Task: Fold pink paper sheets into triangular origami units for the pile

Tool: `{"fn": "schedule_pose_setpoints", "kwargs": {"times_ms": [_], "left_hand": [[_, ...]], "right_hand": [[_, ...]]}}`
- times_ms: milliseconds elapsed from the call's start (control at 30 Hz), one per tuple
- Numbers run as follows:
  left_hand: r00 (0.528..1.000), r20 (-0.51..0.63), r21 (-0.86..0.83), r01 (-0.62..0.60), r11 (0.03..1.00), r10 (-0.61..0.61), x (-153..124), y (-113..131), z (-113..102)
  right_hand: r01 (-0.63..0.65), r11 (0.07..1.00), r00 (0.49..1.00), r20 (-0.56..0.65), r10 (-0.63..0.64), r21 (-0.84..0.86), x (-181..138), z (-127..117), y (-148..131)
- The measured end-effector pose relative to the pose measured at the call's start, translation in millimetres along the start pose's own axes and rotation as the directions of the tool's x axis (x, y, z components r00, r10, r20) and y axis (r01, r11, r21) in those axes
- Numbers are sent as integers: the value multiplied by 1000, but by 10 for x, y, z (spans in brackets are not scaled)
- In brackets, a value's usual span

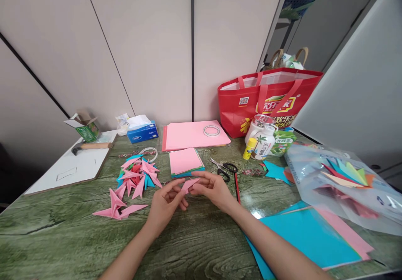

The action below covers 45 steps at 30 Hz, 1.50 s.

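Note:
Both my hands meet above the green wood-grain table (63, 234), pinching a small folded pink paper piece (189, 185). My left hand (166, 202) grips its near end with curled fingers. My right hand (211, 186) pinches its far end between thumb and fingertips. A pile of folded pink, blue and red paper shapes (137, 176) lies to the left. A folded pink figure (117, 206) rests nearer the front. A small stack of pink square sheets (185, 161) sits just beyond my hands.
Scissors (225, 169) and a red pencil (237, 187) lie right of the hands. Large pink sheets (194, 135) carry a tape roll (211, 130). Red bag (266, 97), glue stick (249, 149), bottle (264, 141), plastic bag (342, 179), tissue box (143, 131), blue sheets (307, 238), white board with hammer (91, 146).

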State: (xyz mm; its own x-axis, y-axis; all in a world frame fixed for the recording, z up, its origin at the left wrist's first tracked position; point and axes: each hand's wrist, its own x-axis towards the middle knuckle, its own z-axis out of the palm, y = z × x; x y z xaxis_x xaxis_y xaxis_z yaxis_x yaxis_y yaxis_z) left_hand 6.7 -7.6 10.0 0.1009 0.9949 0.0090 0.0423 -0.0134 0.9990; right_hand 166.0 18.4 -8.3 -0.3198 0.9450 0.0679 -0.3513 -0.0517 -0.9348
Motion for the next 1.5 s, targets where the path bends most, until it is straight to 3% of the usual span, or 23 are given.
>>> {"fn": "schedule_pose_setpoints", "kwargs": {"times_ms": [100, 467, 700, 933, 1133, 1267, 1500], "left_hand": [[1000, -19, 0, -10, 1000, 10, 1, -8, 15], [990, 128, -67, 66, 996, -57, -22, -32, 38], [993, 106, -76, 66, 995, -58, -13, -53, 20], [999, 45, -8, 26, 1000, -25, -46, 9, 36], [1000, 21, 82, -18, 996, 17, -57, -37, 40], [1000, 17, 3, -26, 1000, 26, -50, -38, 36], [1000, 12, 16, -28, 999, 28, -43, 7, 23]], "right_hand": [[-9, 1000, 999, -33, 8, -17, 3, -8, 30], [63, 990, 996, -60, -71, -124, -21, 24, 26], [29, 993, 998, -55, -36, -116, -15, 12, 35], [-48, 999, 999, 15, 48, 17, -5, -11, 31], [23, 986, 1000, 15, -21, -163, -27, 41, 65], [21, 992, 999, -40, -26, -124, -37, 58, 64], [58, 985, 996, -54, -68, -163, -35, 48, 44]]}}
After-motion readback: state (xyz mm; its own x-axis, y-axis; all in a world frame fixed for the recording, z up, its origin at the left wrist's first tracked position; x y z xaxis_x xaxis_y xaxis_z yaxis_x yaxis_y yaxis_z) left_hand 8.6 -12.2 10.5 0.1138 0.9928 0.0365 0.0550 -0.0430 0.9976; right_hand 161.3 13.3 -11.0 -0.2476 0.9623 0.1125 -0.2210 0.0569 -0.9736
